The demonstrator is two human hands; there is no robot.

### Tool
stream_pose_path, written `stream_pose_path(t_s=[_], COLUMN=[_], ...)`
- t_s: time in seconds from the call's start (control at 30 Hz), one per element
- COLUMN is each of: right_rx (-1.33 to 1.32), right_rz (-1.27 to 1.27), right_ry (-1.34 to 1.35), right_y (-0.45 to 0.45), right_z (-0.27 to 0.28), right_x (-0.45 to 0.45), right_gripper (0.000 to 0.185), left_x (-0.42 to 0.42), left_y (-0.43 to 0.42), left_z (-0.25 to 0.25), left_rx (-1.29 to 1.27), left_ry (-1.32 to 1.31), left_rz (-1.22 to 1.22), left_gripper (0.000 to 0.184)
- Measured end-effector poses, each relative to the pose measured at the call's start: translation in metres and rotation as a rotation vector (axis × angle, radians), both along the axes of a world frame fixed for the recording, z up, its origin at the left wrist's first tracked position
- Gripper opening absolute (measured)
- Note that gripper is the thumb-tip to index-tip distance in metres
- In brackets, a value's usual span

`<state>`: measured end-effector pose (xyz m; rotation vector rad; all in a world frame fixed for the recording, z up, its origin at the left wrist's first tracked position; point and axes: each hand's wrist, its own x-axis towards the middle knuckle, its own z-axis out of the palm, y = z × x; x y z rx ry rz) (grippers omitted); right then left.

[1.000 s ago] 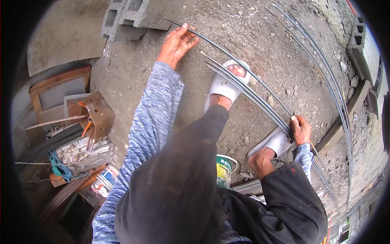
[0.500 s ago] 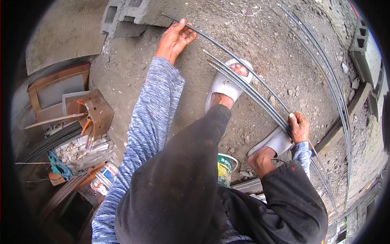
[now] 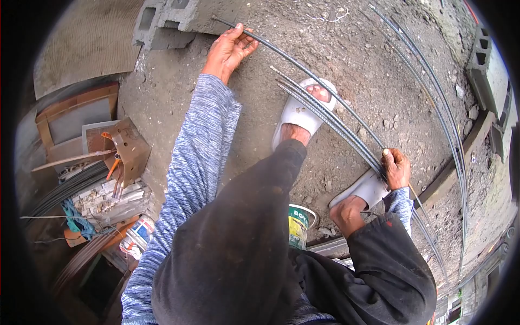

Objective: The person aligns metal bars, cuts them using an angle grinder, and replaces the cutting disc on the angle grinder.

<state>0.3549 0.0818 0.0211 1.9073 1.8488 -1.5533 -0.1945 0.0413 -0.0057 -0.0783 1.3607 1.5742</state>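
A dark ribbed steel rebar stretches between my two hands above the dirt. Close to its upper left end, my left hand pinches it between thumb and fingers. My right hand has thumb and curled fingers on its lower right end. Under that hand runs a bundle of similar rebars, reaching over my white slipper and onward to the lower right. Whether the right fingers also hold the bundle is hidden.
More long rebars lie on the dirt at right, near hollow concrete blocks and a wooden plank. Another hollow block is at the top. A labelled bucket stands between my legs. Left are a cardboard box and a paint pail.
Both hands have shifted slightly left, taking the rebar with them. My left hand has also risen a little. The bundle and the other rebars look unmoved.
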Motion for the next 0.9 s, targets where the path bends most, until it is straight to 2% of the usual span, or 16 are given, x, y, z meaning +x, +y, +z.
stream_pose_path(t_s=[0.17, 0.23, 0.33, 0.37, 0.4, 0.5, 0.53, 0.6, 0.67, 0.73, 0.8, 0.9], right_rx=[-0.015, -0.109, -0.104, -0.222, -0.160, -0.398, -0.375, -0.311, -0.290, -0.394, -0.584, -0.646], right_rz=[0.039, 0.061, 0.140, 0.099, 0.108, 0.047, 0.128, 0.053, 0.208, 0.243, 0.046, 0.059], right_ry=[0.005, 0.004, 0.047, 0.002, -0.027, -0.012, -0.035, 0.008, -0.101, -0.116, 0.079, 0.089], right_y=[0.002, 0.009, 0.017, 0.021, 0.022, 0.025, 0.025, 0.019, 0.024, 0.030, 0.032, 0.041], right_z=[0.002, 0.009, 0.015, 0.012, 0.016, 0.008, 0.010, 0.007, 0.013, 0.004, -0.009, -0.006], right_x=[0.000, 0.002, 0.025, 0.043, 0.054, 0.120, 0.131, 0.138, 0.127, 0.123, 0.133, 0.120], right_gripper=[0.029, 0.031, 0.040, 0.052, 0.052, 0.045, 0.042, 0.037, 0.034, 0.032, 0.029, 0.027], left_x=[0.009, 0.025, 0.063, 0.076, 0.091, 0.111, 0.120, 0.127, 0.127, 0.120, 0.120, 0.116], left_y=[-0.004, -0.007, -0.028, -0.036, -0.046, -0.065, -0.065, -0.060, -0.058, -0.052, -0.049, -0.049], left_z=[0.004, 0.026, 0.045, 0.047, 0.045, 0.017, 0.011, 0.006, 0.006, 0.010, 0.015, 0.014], left_rx=[-0.058, -0.200, -0.424, -0.391, -0.362, -0.204, -0.135, -0.128, -0.134, -0.164, -0.195, -0.187], left_ry=[0.039, 0.123, 0.224, 0.149, 0.071, -0.124, -0.195, -0.176, -0.144, -0.124, -0.093, -0.037], left_rz=[-0.031, -0.128, -0.331, -0.310, -0.286, -0.271, -0.276, -0.232, -0.245, -0.302, -0.326, -0.332], left_gripper=[0.026, 0.037, 0.044, 0.042, 0.040, 0.033, 0.031, 0.021, 0.018, 0.013, 0.010, 0.012])
